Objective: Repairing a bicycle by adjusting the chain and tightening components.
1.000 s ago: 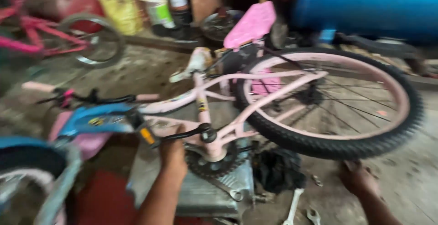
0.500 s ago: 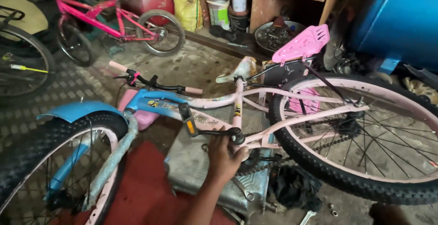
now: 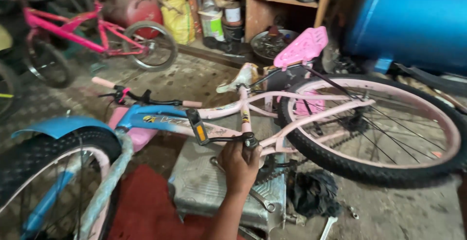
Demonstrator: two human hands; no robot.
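Left hand [image 3: 240,164] grips crank arm [image 3: 228,140] (pink bicycle [image 3: 272,101] sideways).

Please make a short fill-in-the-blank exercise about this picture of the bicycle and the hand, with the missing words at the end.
1. The left hand rests at the crank of a bicycle whose frame is pale ____.
2. The front mudguard over the black front tyre is ____.
3. The bicycle lies over a dented ____ box.
4. The pedal carries an ____ reflector.

Missing words: pink; blue; metal; orange
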